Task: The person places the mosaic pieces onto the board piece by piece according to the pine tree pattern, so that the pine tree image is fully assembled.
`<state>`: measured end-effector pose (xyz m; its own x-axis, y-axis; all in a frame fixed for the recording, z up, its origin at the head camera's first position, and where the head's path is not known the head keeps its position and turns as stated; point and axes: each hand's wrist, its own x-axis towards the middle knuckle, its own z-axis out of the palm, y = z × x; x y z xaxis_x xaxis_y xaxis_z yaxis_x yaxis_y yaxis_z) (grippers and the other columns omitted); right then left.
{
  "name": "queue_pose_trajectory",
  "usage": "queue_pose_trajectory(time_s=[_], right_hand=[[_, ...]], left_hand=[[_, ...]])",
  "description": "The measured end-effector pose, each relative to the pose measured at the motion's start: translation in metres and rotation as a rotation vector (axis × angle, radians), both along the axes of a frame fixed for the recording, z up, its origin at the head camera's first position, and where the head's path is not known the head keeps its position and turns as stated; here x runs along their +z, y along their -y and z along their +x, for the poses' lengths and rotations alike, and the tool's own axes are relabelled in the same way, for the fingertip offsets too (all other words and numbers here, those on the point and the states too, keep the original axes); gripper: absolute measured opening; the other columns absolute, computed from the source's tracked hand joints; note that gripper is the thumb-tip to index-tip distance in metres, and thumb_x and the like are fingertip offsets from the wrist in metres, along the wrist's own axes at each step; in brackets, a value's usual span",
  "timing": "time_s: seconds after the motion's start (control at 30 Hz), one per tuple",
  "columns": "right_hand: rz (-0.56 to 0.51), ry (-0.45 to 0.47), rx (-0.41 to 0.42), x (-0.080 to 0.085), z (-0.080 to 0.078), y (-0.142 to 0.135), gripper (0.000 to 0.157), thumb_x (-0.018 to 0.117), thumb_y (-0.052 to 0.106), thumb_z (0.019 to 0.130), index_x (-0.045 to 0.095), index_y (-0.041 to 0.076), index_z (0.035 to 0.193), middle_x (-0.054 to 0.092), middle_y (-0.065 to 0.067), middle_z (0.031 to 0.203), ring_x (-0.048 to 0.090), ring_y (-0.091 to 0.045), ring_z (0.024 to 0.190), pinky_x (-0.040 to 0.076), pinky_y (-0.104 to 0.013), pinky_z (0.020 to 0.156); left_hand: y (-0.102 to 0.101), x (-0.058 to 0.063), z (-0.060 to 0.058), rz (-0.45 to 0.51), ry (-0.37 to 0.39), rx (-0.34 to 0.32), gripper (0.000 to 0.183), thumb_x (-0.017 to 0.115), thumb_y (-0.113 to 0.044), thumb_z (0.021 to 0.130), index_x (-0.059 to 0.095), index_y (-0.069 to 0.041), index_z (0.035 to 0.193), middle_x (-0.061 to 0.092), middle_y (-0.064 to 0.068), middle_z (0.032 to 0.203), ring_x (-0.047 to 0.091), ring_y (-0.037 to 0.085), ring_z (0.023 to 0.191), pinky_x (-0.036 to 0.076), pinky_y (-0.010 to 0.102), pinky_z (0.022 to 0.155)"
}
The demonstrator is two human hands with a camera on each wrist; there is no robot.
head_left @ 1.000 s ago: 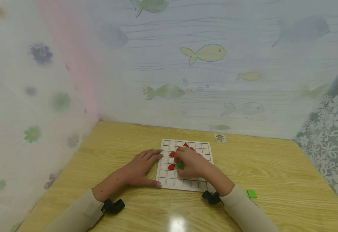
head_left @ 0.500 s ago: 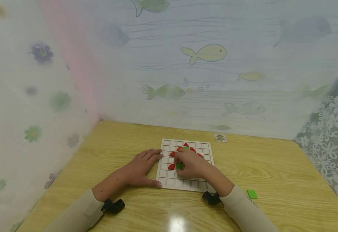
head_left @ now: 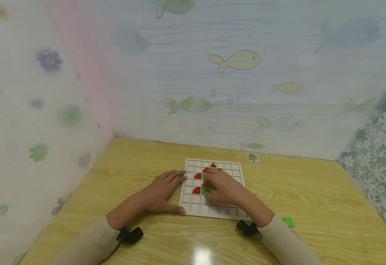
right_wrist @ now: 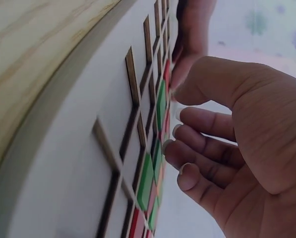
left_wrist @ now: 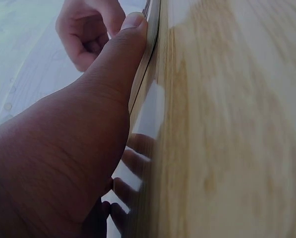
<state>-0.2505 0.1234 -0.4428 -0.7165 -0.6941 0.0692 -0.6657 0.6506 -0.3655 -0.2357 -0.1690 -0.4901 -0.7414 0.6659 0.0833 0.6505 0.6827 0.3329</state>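
Observation:
My left hand [head_left: 161, 193] lies at the left side of a white gridded board [head_left: 195, 208], its fingers and thumb spread along the edge. In the left wrist view the thumb [left_wrist: 133, 22] rests against the board's edge. Over the board's middle is my right hand [head_left: 225, 188], its fingers loosely bent. In the right wrist view nothing shows between its thumb and fingertips. Just left of it a green square tile [head_left: 204, 190] lies in a cell beside a red quarter-round tile [head_left: 197, 190]. A red triangle tile [head_left: 213, 165] tops the pattern; my right hand hides part of it.
A loose green square tile [head_left: 289, 222] lies on the wooden table [head_left: 328, 198], right of the board near the right sleeve. Behind the board is a small card [head_left: 252, 157] with a tree-like pattern. Patterned walls stand at the back and left.
The green tile, earlier at my right fingertips, now lies flat in its cell. My right hand has moved slightly right, uncovering more tiles. My left hand stays on the board's edge.

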Motion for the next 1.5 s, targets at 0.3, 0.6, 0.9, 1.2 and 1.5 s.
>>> queue_pose_trajectory(time_s=[0.3,0.6,0.9,1.2,1.5], right_hand=[[-0.036,-0.086,-0.016,0.002,0.013,-0.039,0.014,0.078,0.009,0.087,0.070,0.011,0.099,0.061,0.001,0.093,0.051,-0.010,0.077,0.049,-0.028,0.072],[-0.018,-0.052,-0.134,0.005,0.028,-0.079,0.013,0.078,0.009,0.089,0.070,0.014,0.097,0.058,0.005,0.092,0.054,-0.014,0.079,0.049,-0.025,0.069],[-0.042,-0.059,-0.182,0.007,0.048,-0.118,0.017,0.075,0.004,0.088,0.070,0.017,0.097,0.058,0.009,0.095,0.053,-0.010,0.081,0.049,-0.025,0.070],[-0.049,-0.080,-0.176,0.008,0.065,-0.156,0.021,0.079,0.004,0.088,0.069,0.019,0.100,0.058,0.011,0.096,0.049,-0.004,0.079,0.047,-0.025,0.067],[-0.086,-0.120,-0.111,0.001,0.076,-0.175,0.029,0.081,0.001,0.084,0.069,0.022,0.101,0.059,0.014,0.097,0.050,-0.001,0.079,0.048,-0.022,0.065]], left_hand=[[-0.001,0.002,0.000,-0.024,0.003,0.012,0.116,0.059,-0.092,0.081,0.033,-0.018,0.167,0.023,0.003,0.175,0.022,0.030,0.161,0.028,0.059,0.125],[0.000,0.002,0.000,-0.025,0.006,0.016,0.116,0.059,-0.092,0.081,0.033,-0.018,0.167,0.022,0.002,0.176,0.021,0.031,0.161,0.027,0.060,0.125],[-0.001,0.002,0.000,-0.031,0.010,0.016,0.117,0.058,-0.093,0.080,0.033,-0.018,0.167,0.022,0.002,0.176,0.021,0.031,0.161,0.027,0.059,0.125],[-0.001,0.001,-0.001,-0.037,0.008,0.017,0.116,0.059,-0.092,0.081,0.033,-0.018,0.167,0.023,0.003,0.175,0.021,0.031,0.161,0.027,0.059,0.125],[0.000,0.000,-0.002,-0.028,0.010,0.014,0.115,0.061,-0.090,0.082,0.033,-0.018,0.167,0.023,0.003,0.175,0.021,0.031,0.161,0.027,0.060,0.125]])
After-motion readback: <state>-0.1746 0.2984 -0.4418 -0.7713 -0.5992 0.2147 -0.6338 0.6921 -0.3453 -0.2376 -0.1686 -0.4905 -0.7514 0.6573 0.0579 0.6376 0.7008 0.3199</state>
